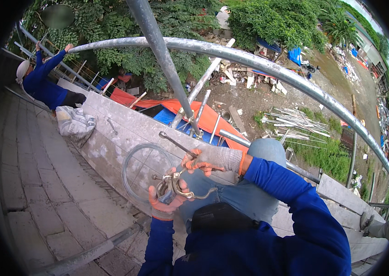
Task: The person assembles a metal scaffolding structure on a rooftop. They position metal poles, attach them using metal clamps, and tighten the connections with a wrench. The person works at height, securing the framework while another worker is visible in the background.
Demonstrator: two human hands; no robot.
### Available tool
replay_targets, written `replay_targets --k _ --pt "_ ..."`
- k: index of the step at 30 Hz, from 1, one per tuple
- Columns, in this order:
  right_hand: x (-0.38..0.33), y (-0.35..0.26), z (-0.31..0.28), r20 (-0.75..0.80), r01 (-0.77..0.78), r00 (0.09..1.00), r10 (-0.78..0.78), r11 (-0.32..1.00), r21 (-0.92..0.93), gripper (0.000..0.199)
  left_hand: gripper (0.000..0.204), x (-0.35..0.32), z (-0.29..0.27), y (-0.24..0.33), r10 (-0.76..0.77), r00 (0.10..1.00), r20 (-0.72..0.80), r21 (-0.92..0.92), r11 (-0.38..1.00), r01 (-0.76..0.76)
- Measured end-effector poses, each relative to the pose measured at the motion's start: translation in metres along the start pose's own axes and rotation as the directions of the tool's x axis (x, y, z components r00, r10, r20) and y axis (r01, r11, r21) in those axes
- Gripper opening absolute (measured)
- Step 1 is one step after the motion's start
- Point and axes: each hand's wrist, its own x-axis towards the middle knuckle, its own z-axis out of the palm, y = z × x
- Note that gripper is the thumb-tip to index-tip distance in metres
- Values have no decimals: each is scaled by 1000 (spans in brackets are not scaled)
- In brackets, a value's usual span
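A metal scaffold clamp (174,185) with a curved, opened jaw rests in my left hand (164,207), its gloved fingers curled round it from below. My right hand (215,158), in a grey glove with orange fingers, is closed round a wrench (176,142) whose head points up and left. The fingers of that hand are close to the clamp's upper side; whether they touch it I cannot tell. Left of the clamp, a coil of wire (124,172) lies on the planks (144,122). My bent knee (268,149) is just right of my right hand.
A brick wall (42,184) runs along the left. A white sack (75,123) sits beside another person (47,85), who grips a long pipe (249,57) arching overhead. An upright pipe (167,60) stands ahead. Beyond the planks' edge, the ground with stacked poles (295,124) lies far below.
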Motion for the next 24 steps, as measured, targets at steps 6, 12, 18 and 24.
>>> replay_targets --k 6,12,18,24 --pt "-17 -13 7 63 73 995 -80 992 98 36 89 19 25 1 -21 979 -200 178 982 58" --pt "-16 -2 -9 39 -67 997 62 984 163 37 79 24 30 0 32 969 -245 199 980 18" --pt "-11 -7 -9 149 70 985 -83 993 91 34 76 17 47 4 19 942 -335 298 951 87" --pt "-19 -34 9 73 -85 993 88 996 -40 27 78 21 66 23 -60 916 -398 376 899 223"
